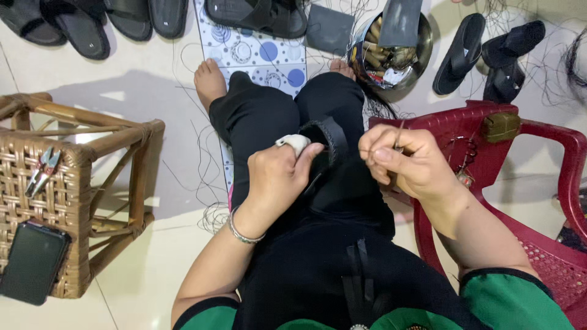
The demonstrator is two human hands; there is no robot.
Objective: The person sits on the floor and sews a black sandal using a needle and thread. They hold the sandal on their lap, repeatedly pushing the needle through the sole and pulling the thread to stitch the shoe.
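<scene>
Head view, looking down on a seated person's lap: both hands are at work on a black sandal strap [330,143] that rests on the knees, against black trousers. Left hand [278,180] is closed around the strap from the near side, with a white wrap [294,143] on the upper finger touching the strap's edge; a silver bangle [241,231] sits at that wrist. Right hand [406,162] is closed in a pinch, thumb and forefinger gripping a thin needle [398,135] that stands nearly upright just right of the strap; whether thread runs from it cannot be told. Both bare feet rest on the floor, beside a patterned mat [263,55] printed with blue circles. A metal bowl [391,52] holding mixed small items stands beyond the right knee, with a dark flat sheet leaning in it. Black sandals lie in a row along the top edge [85,27], and more lie to the right of the bowl [498,55]. Loose black threads trail over the tiled floor. A red plastic chair [538,183] stands at the person's right, close to the right forearm. A wicker stool [67,195] stands well apart on the left, carrying small thread snips [41,171] and a dark phone [32,263].
</scene>
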